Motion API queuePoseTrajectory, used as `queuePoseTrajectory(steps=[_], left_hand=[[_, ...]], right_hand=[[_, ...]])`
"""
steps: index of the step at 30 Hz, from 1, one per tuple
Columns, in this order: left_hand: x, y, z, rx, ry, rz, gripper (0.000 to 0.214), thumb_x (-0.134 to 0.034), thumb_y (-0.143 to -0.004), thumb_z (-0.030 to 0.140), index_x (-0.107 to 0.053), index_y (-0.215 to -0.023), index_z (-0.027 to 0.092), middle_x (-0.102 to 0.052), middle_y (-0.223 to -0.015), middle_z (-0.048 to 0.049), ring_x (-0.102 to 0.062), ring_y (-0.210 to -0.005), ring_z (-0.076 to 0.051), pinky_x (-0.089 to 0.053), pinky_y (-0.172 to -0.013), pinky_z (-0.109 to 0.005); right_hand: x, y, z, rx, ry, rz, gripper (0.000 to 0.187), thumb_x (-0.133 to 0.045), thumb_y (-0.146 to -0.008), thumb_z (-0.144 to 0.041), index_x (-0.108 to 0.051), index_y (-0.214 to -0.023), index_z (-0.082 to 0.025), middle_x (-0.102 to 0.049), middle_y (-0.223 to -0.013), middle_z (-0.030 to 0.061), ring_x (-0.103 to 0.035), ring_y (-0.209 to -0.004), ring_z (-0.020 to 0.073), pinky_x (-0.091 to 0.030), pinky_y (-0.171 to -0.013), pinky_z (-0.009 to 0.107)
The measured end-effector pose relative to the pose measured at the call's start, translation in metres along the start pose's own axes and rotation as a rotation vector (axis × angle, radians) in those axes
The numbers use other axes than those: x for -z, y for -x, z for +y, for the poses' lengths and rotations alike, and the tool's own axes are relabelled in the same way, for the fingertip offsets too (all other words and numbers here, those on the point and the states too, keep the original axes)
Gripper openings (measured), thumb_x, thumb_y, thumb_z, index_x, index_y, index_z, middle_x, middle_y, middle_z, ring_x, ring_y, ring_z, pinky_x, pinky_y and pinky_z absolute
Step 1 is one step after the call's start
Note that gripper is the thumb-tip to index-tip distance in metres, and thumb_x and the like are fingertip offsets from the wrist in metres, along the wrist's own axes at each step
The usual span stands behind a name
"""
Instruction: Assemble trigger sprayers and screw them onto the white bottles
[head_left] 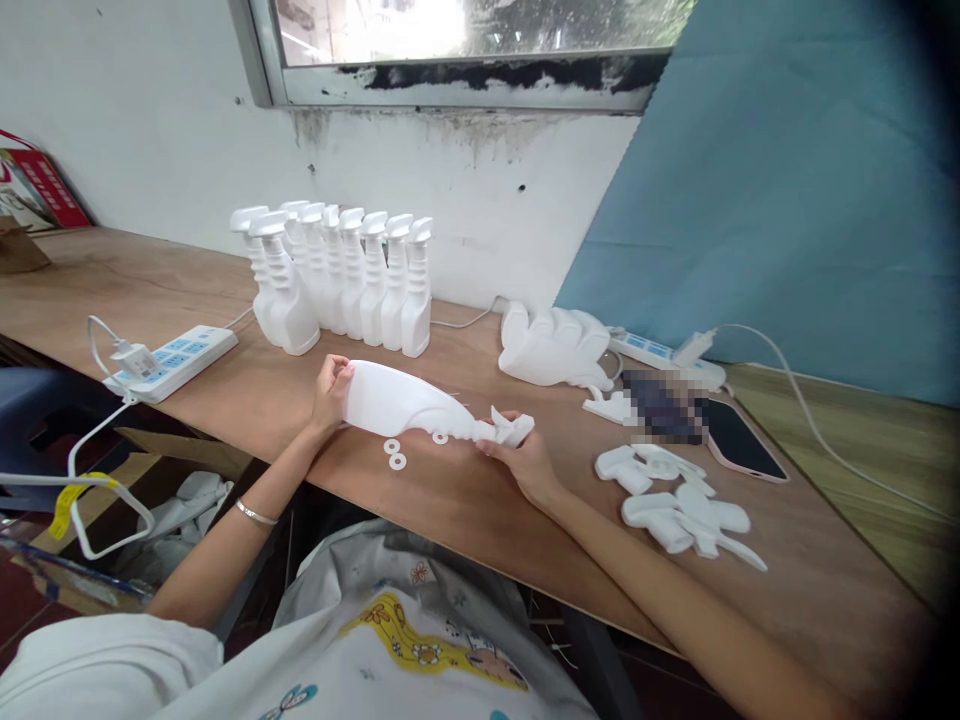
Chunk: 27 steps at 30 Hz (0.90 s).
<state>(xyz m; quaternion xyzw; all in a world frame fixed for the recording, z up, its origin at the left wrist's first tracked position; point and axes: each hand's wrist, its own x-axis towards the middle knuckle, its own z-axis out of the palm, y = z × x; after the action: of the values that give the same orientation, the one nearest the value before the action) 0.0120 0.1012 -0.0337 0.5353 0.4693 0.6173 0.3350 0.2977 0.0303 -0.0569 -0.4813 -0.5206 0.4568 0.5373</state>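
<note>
A white plastic spray bottle [397, 398] lies on its side in the air just over the table's front part, its base to the left. Around that base my left hand [330, 392] is closed. At the neck end, my right hand [521, 450] grips a white trigger spray head [510, 428], which meets the bottle's mouth. Whether it is screwed on I cannot tell. Several small white ring washers [397, 461] lie on the wood below the bottle.
Assembled spray bottles [292, 300] stand in rows by the wall. Bottles without heads [551, 345] lie at back right, near a phone [742, 440] and loose spray heads [690, 515]. Power strips [184, 360] sit at both sides. An open carton [217, 455] is below, left.
</note>
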Motion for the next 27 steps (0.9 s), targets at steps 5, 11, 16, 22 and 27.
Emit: queuePoseTrajectory(steps=[5,11,16,22,27], left_hand=[[0.0,0.0,-0.002,-0.006,-0.003,-0.005,0.025,-0.053,-0.071,0.041,-0.042,-0.077,0.019,-0.04,-0.056,0.005,-0.036,-0.047,-0.009,-0.028,-0.044,-0.019],[0.001,-0.001,-0.003,-0.009,0.005,0.004,0.024,-0.052,-0.072,0.04,-0.041,-0.077,0.019,-0.04,-0.057,0.005,-0.036,-0.046,-0.009,-0.028,-0.043,-0.018],[0.0,-0.001,-0.005,-0.006,0.01,-0.008,0.025,-0.051,-0.072,0.042,-0.041,-0.078,0.019,-0.04,-0.057,0.0048,-0.037,-0.046,-0.009,-0.029,-0.043,-0.019],[0.0,-0.001,-0.003,-0.012,-0.004,0.01,0.025,-0.051,-0.072,0.041,-0.042,-0.076,0.019,-0.04,-0.059,0.0044,-0.038,-0.049,-0.009,-0.029,-0.045,-0.019],[0.0,0.0,0.001,-0.009,-0.012,0.009,0.024,-0.052,-0.071,0.04,-0.042,-0.076,0.019,-0.041,-0.058,0.0046,-0.037,-0.048,-0.009,-0.029,-0.045,-0.019]], right_hand=[[0.002,0.0,0.0,0.052,0.041,-0.059,0.047,-0.077,-0.052,-0.029,-0.051,-0.09,-0.02,-0.06,-0.092,0.0006,-0.056,-0.079,0.0146,-0.045,-0.073,0.027],[-0.001,0.002,-0.003,-0.024,0.062,0.018,0.049,-0.075,-0.056,-0.039,-0.05,-0.093,-0.019,-0.062,-0.084,0.0003,-0.058,-0.069,0.0149,-0.046,-0.065,0.027],[-0.004,0.004,-0.008,-0.1,-0.06,-0.044,0.045,-0.062,-0.068,-0.051,-0.047,-0.094,-0.018,-0.062,-0.061,-0.0013,-0.059,-0.05,0.016,-0.046,-0.052,0.029],[-0.002,0.004,-0.009,-0.032,0.03,-0.02,0.056,-0.076,-0.053,-0.037,-0.048,-0.097,-0.019,-0.066,-0.089,0.003,-0.063,-0.072,0.0176,-0.05,-0.067,0.03],[-0.001,0.004,-0.01,-0.058,0.066,-0.028,0.052,-0.077,-0.052,-0.034,-0.052,-0.095,-0.018,-0.065,-0.097,0.0052,-0.062,-0.084,0.0193,-0.048,-0.078,0.032]])
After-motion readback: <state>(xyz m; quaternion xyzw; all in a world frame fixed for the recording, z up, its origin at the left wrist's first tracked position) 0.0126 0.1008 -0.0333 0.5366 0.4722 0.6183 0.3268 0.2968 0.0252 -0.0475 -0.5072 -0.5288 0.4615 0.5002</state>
